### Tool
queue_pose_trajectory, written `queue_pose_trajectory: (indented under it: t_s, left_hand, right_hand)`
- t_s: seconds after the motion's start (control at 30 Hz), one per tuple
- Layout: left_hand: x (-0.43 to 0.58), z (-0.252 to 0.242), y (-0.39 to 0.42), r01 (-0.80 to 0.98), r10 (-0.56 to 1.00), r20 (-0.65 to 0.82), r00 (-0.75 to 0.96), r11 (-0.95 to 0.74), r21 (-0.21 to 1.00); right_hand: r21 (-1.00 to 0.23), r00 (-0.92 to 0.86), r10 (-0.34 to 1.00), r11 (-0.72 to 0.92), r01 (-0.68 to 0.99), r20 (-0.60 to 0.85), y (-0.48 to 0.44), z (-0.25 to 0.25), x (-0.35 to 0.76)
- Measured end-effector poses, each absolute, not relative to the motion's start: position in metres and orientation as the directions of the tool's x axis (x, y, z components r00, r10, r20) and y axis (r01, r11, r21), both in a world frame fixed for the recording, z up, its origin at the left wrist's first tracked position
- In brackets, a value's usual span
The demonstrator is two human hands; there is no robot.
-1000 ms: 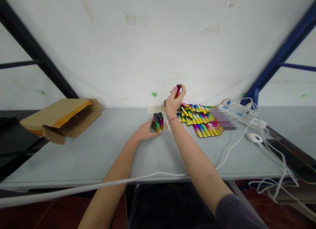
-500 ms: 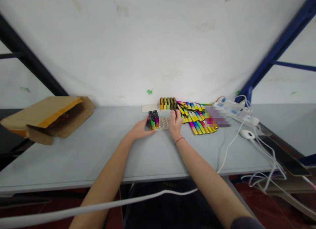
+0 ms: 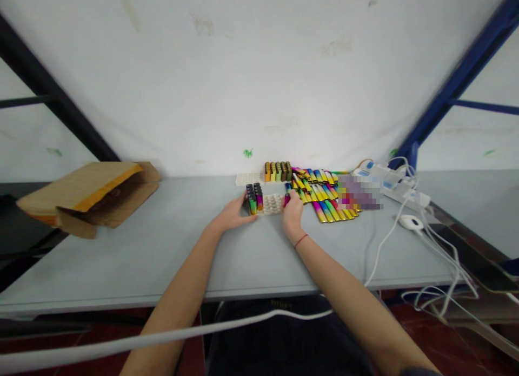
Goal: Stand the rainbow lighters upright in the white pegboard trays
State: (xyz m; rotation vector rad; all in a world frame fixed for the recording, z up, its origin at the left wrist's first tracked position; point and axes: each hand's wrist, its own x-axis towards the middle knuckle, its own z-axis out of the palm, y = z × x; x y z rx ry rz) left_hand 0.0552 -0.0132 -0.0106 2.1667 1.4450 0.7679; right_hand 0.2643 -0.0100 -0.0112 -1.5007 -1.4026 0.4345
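Observation:
A pale tray with round holes [image 3: 273,204] lies in front of me, with upright rainbow-coloured lighters [image 3: 253,198] filling its left part. My left hand [image 3: 235,215] is closed around the tray's left end, thumb along the front and fingers beside the lighters. At the tray's right end, my right hand [image 3: 293,213] pinches a purple lighter [image 3: 287,199]; its lower part is hard to make out. Just beyond the right hand, many shiny multicoloured lighters [image 3: 330,211] lie on their sides in rows.
Behind the tray stands a block of upright lighters [image 3: 278,171] beside another pale holed tray [image 3: 248,179]. An open cardboard box [image 3: 101,197] lies at the left. A power strip [image 3: 395,182], a white mouse [image 3: 410,222] and loose white cables sit at the right. A white cable [image 3: 227,328] crosses the foreground.
My right hand has moved slightly toward me, and the purple lighter in its fingers shows more plainly. My left hand stays at the tray's left end. The view has shifted a little.

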Motion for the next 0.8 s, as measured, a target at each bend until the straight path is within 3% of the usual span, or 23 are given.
queue_pose_trajectory:
  t_s: [0.2, 0.33, 0.53, 0.8]
  left_hand:
    - [0.055, -0.010, -0.013, 0.699, 0.927, 0.213, 0.310, -0.374, 0.610]
    - [0.055, -0.012, -0.013, 0.701, 0.930, 0.216, 0.297, -0.366, 0.612]
    - [0.055, -0.014, -0.012, 0.694, 0.927, 0.221, 0.302, -0.372, 0.616]
    - [0.055, -0.012, -0.014, 0.671, 0.926, 0.234, 0.296, -0.376, 0.639]
  right_hand:
    - [-0.826, 0.271, 0.923, 0.080, 0.558, 0.272, -0.017, -0.011, 0.277]
    - [-0.817, 0.262, 0.916, 0.109, 0.566, 0.304, -0.018, -0.014, 0.275]
    - [-0.886, 0.281, 0.917, 0.138, 0.443, 0.283, -0.005, -0.030, 0.277]
    - [-0.980, 0.327, 0.936, 0.071, 0.188, 0.130, 0.002, -0.029, 0.276]
